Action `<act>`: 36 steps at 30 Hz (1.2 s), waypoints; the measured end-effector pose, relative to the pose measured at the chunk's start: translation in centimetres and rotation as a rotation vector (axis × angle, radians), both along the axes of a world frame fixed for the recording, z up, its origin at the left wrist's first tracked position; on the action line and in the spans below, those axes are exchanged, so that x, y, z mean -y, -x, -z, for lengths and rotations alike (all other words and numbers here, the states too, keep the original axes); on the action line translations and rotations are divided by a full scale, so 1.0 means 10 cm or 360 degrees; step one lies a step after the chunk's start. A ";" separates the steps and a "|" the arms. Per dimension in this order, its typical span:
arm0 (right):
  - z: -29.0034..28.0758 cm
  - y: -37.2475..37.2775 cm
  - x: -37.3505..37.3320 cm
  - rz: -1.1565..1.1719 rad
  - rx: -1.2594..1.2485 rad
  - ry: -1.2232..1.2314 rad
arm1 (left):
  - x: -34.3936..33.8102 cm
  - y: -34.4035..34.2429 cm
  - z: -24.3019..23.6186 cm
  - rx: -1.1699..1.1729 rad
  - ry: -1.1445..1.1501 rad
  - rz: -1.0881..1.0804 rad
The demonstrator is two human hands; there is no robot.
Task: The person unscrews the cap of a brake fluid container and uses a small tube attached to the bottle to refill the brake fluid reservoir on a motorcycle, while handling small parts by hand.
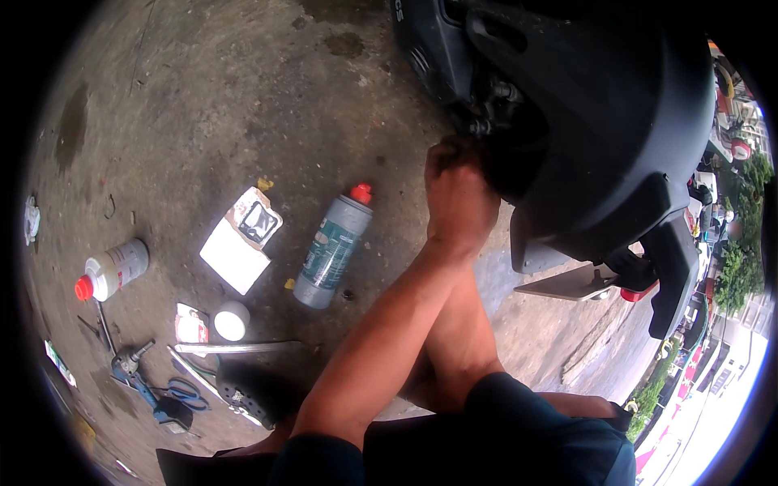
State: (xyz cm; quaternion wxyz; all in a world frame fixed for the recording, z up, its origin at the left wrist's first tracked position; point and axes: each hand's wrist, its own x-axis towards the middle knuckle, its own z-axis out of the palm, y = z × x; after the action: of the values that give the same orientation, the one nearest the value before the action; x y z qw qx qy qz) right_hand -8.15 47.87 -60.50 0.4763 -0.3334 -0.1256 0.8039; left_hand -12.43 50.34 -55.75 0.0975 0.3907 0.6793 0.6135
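Note:
My left hand (462, 194) is raised to the underside of a dark motor scooter (608, 121), at the near edge of an opening in its body. Its fingers are curled closed; what they grip, if anything, is hidden in shadow. Just above the knuckles, a metal bolt-like part (480, 127) shows inside the opening. My right forearm (458, 332) passes behind the left one, so the two cross near the wrists. The right hand is hidden behind the left hand and wrist, and its fingers do not show.
On the concrete floor stand a grey-green bottle (332, 251) with a red cap, a white box (235, 255), a white bottle (113, 267) and a round white cap (232, 321). A blue-and-black power tool (150, 389) and scissors (188, 394) lie lower left, near a dark clog (251, 393).

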 end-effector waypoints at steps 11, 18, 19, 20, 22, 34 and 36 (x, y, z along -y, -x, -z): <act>-0.03 -0.04 0.07 0.0043 0.0064 -0.0012 | -0.14 -0.02 0.19 0.1475 -0.0275 0.0047; -0.06 -0.07 0.11 0.0078 0.0134 -0.0032 | -0.10 -0.08 0.09 0.2368 -0.0528 0.0144; -0.05 -0.05 0.13 0.0076 0.0138 -0.0023 | -0.07 -0.02 0.07 0.2361 -0.0531 0.0139; -0.04 -0.05 0.16 0.0084 0.0144 -0.0009 | -0.03 0.08 0.08 0.2041 -0.0063 0.0223; -0.09 -0.05 0.20 0.0109 0.0225 0.0007 | 0.02 0.19 0.02 0.1714 0.0380 0.0320; -0.34 -0.32 -0.04 -0.0279 0.0242 -0.0111 | 0.00 0.39 0.12 0.2244 0.0335 0.0636; -0.24 -0.46 -0.09 -0.0362 0.0078 -0.0153 | -0.05 0.28 0.17 0.2399 0.0145 0.0623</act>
State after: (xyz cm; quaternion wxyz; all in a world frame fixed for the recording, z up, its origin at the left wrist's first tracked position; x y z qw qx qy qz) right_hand -3.59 48.78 -58.07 0.3942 -0.3133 -0.2127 0.8374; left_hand -15.20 50.85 -57.47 0.6552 -0.0233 0.3729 0.6566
